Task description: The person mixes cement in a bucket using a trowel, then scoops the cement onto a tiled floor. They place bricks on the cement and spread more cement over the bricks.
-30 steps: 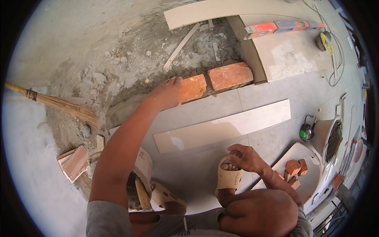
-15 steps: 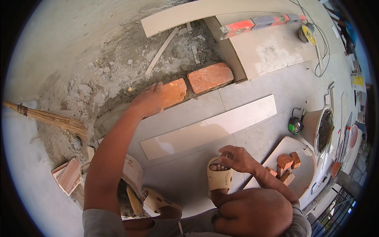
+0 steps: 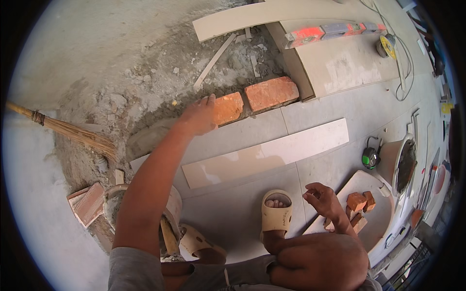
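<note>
My left hand (image 3: 200,116) is closed round the left end of an orange brick (image 3: 228,108), which lies on a bed of mortar along the edge of the grey tiles. To its right, a narrow gap away, is a second brick (image 3: 272,93) in the same row. The thumb lies on the near side of the held brick and the fingers on its far side. My right hand (image 3: 324,200) hovers over the floor beside my right knee, its fingers loosely curled and apart, with nothing visible in them.
A long pale tile strip (image 3: 267,154) lies before me. A bucket (image 3: 172,208) stands by my left foot, and a straw broom (image 3: 73,136) lies left. Brick pieces (image 3: 357,201) sit on a tray, near a tape measure (image 3: 370,157) and mortar tub (image 3: 388,157). A spirit level (image 3: 335,32) rests on the step.
My right hand has shifted right, away from above my right foot. My left hand keeps its place on the brick. The whole view has shifted slightly.
</note>
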Demonstrator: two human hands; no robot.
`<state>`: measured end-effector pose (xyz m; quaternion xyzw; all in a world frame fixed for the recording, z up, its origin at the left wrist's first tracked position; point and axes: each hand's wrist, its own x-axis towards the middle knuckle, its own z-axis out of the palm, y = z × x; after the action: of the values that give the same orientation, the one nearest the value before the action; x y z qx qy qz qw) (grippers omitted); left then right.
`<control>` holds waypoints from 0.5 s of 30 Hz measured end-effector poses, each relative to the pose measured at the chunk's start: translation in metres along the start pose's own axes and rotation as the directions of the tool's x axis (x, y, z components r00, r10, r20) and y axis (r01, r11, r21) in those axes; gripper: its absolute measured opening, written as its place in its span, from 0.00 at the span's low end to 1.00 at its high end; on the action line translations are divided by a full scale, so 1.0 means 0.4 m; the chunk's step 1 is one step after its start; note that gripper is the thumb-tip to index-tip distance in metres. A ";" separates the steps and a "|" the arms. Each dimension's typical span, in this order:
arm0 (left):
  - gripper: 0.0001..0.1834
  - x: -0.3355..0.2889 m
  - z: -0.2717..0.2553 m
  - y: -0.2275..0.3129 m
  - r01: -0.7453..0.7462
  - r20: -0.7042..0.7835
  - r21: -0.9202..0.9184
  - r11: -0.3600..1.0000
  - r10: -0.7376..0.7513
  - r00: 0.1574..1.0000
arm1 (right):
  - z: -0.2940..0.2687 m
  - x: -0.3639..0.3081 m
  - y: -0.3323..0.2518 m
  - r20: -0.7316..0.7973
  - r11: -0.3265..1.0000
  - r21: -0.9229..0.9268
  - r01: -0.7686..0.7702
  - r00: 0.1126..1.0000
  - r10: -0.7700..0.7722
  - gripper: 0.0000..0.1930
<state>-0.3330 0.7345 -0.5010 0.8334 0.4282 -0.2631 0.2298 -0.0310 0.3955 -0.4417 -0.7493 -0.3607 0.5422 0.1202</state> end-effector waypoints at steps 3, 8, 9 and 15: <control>0.54 -0.002 -0.010 0.004 0.026 0.050 0.015 1.000 -0.027 0.998 | 0.034 0.023 -0.020 0.071 0.999 -0.014 0.038 0.997 -0.037 0.23; 0.54 0.019 -0.011 0.032 0.012 0.027 0.045 0.999 -0.013 1.000 | 0.017 0.009 -0.023 0.045 0.999 0.002 0.050 0.998 -0.050 0.22; 0.55 0.024 -0.013 0.034 0.029 -0.005 0.075 0.997 -0.028 1.000 | -0.008 0.001 -0.015 -0.008 0.999 -0.002 0.039 0.999 -0.039 0.22; 0.61 0.006 0.029 -0.050 0.031 -0.026 0.067 0.997 -0.029 0.999 | -0.297 -0.153 0.237 -0.670 0.988 -0.080 -0.131 0.741 0.044 0.19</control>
<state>-0.3515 0.7395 -0.5145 0.8374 0.4343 -0.2706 0.1923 0.1053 0.3122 -0.4060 -0.9153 -0.2910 0.2211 0.1693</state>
